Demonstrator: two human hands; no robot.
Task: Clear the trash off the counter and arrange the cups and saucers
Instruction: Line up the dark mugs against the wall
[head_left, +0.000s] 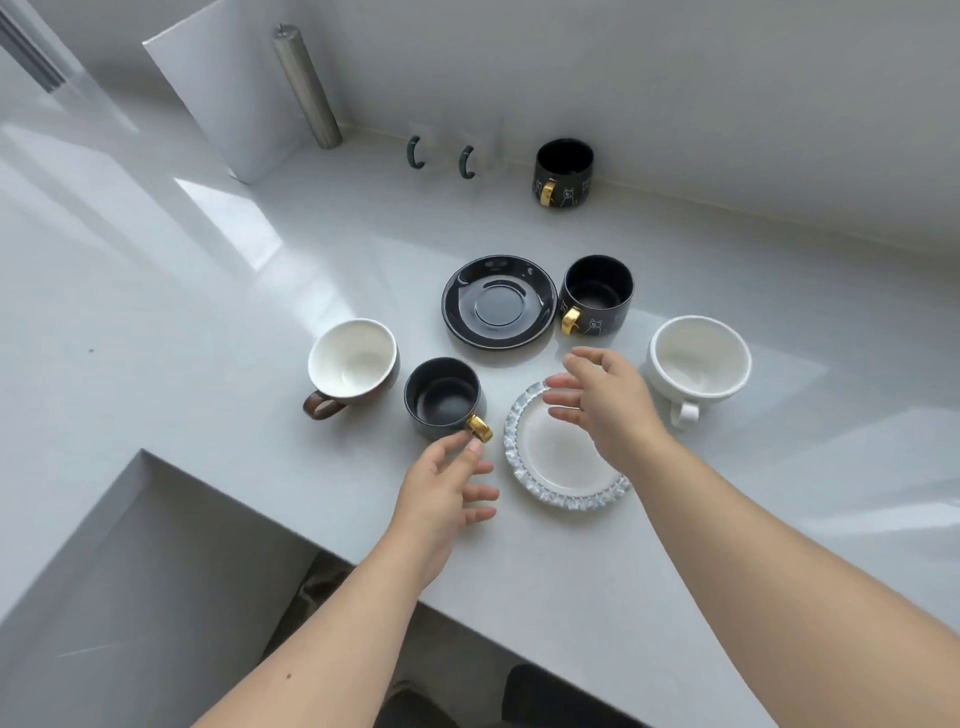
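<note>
**Gold handle pinched, clear saucer under the other hand: where a slip could come from**

The left hand (451, 486) has thumb and forefinger closed on the gold handle of the small dark cup (444, 397), which stands upright on the white table (208, 322), just left of the clear saucer (563, 457). The right hand (605, 402) hovers over that saucer's far edge with fingers spread apart and slightly curled, holding nothing; whether it touches the glass cannot be told.

The risks, as a judgement:

- The pinch sits only on the handle's outer tip. Lifted that way, the cup could swing or tip and knock the saucer's ridged rim beside it.
- The clear saucer lies near the table's front edge. A push from the right hand towards the body could slide it off.
- Beyond the saucer stand a black saucer (500, 301) and a second dark cup (597, 296), close to touching. A reach across could clip either one.
- A white cup (698, 364) sits right of the saucer, near the right wrist, and a brown-handled cup (353, 364) left of the small dark cup; a careless forearm could catch them.

No trash shows anywhere around the saucer, so that part looks finished.
</note>
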